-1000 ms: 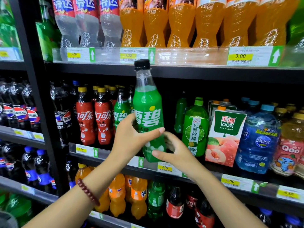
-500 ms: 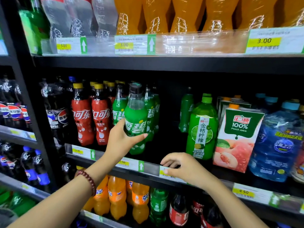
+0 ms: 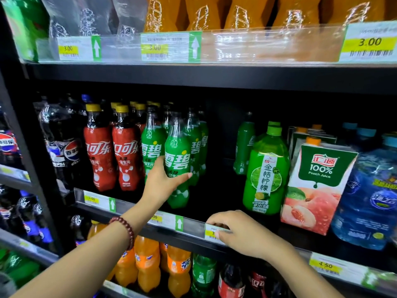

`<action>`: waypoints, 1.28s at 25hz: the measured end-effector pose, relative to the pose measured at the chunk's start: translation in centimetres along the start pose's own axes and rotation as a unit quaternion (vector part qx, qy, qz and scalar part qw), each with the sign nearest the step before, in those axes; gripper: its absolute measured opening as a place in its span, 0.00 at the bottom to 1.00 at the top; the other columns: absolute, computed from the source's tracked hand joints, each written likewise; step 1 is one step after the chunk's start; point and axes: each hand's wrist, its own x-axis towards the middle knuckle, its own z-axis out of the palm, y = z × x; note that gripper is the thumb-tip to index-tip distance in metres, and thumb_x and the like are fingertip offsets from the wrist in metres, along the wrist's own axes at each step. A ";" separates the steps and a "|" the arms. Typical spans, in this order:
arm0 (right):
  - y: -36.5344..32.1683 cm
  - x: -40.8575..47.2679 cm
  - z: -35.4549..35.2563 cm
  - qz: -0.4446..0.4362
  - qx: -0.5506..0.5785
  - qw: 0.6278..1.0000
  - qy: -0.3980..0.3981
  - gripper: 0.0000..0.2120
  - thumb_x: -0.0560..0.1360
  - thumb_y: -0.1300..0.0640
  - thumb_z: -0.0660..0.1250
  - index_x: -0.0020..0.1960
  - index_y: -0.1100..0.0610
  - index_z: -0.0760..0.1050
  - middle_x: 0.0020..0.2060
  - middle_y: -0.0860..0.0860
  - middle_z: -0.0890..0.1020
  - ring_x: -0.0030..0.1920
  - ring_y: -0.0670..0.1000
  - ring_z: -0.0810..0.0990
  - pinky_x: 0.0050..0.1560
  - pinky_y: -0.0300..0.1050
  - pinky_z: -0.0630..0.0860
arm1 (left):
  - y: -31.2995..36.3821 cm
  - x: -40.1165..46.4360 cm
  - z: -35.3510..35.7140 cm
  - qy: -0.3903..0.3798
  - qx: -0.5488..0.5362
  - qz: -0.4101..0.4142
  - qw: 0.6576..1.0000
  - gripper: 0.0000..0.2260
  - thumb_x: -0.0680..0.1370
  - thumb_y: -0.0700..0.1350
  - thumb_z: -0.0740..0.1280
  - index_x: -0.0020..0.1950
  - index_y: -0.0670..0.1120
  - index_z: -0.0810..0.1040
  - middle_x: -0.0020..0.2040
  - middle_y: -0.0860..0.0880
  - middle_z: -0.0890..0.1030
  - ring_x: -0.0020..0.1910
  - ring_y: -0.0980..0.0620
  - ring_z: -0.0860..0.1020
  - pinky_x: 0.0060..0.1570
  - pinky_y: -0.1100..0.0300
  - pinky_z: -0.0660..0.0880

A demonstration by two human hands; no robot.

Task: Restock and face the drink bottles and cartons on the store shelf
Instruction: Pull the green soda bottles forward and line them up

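Left hand point(image 3: 160, 181) grips a green soda bottle point(image 3: 177, 162) around its lower label, thumb across the front, fingers wrapped behind. Bottle upright at the front of the middle shelf point(image 3: 193, 224), base at or just above the shelf edge; contact there cannot be told. A beaded bracelet point(image 3: 125, 231) sits on the left wrist.

Right hand point(image 3: 238, 231) rests on the shelf's front rail, fingers curled over the top edge and thumb on a price tag point(image 3: 211, 234).

Just behind and left of the held bottle: more green bottles point(image 3: 151, 147) in a row. Further left, two red cola bottles point(image 3: 111, 155) with yellow caps, then dark cola bottles point(image 3: 64, 151). To the right, past a gap, a large green lime drink bottle point(image 3: 265, 168), then a peach juice carton point(image 3: 315, 186), then a blue water jug point(image 3: 369, 198). Orange soda bottles point(image 3: 148, 263) stand on the shelf below.
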 end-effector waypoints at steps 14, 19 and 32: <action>0.2 -0.3 0.0 -0.016 -0.018 1.000 0.008 0.07 0.76 0.60 0.61 0.51 0.55 0.75 0.45 0.48 0.77 0.47 0.47 0.74 0.49 0.45 0.70 | -2.5 0.5 0.3 -0.033 0.368 0.012 0.929 0.21 0.73 0.62 0.67 0.40 0.43 0.71 0.38 0.46 0.77 0.43 0.42 0.79 0.36 0.56 0.69; 0.0 -0.4 -0.1 -0.014 -0.026 1.000 0.007 0.05 0.76 0.58 0.61 0.50 0.53 0.74 0.45 0.47 0.76 0.47 0.47 0.72 0.48 0.46 0.69 | -2.1 2.0 0.9 -0.083 0.371 -0.007 0.925 0.19 0.75 0.60 0.66 0.40 0.44 0.69 0.36 0.47 0.75 0.45 0.42 0.79 0.36 0.57 0.67; 0.6 0.0 0.1 -0.015 -0.014 1.000 0.002 0.03 0.75 0.56 0.61 0.45 0.49 0.71 0.42 0.44 0.74 0.45 0.47 0.73 0.48 0.47 0.71 | -1.5 4.4 3.2 -0.101 0.367 -0.009 0.925 0.20 0.76 0.57 0.67 0.32 0.47 0.64 0.37 0.47 0.74 0.46 0.40 0.79 0.39 0.57 0.68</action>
